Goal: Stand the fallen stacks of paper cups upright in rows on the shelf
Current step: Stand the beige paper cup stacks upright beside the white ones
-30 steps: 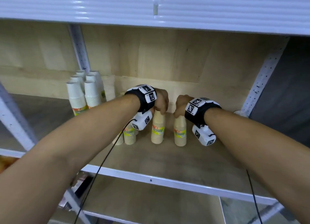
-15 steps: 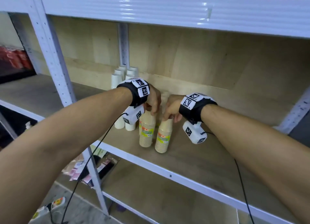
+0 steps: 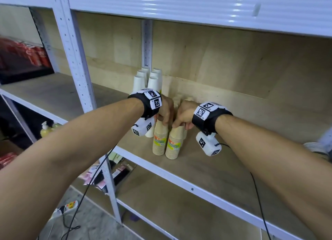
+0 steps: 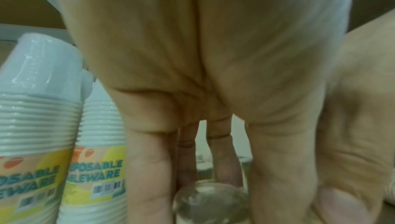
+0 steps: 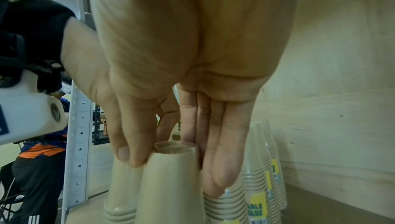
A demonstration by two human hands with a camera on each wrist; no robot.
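Both tan cup stacks stand upright, touching, near the shelf point(image 3: 206, 169) front. The left hand point(image 3: 166, 110) pinches the left stack point(image 3: 159, 141) by its top and the right hand point(image 3: 185, 114) pinches the right stack point(image 3: 173, 144). They're probably light, tippy, plastic-wrapped and slick, so gripping lower would be steadier.

Shop or stockroom: white slotted-steel shelving point(image 3: 77, 63), wrapped barcoded cup stacks point(image 3: 159, 141), red packaged goods point(image 3: 34, 54) adjacent.

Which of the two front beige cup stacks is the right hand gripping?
The right hand grips the right front beige stack, nearest the shelf edge; the left front beige stack is under the left hand.
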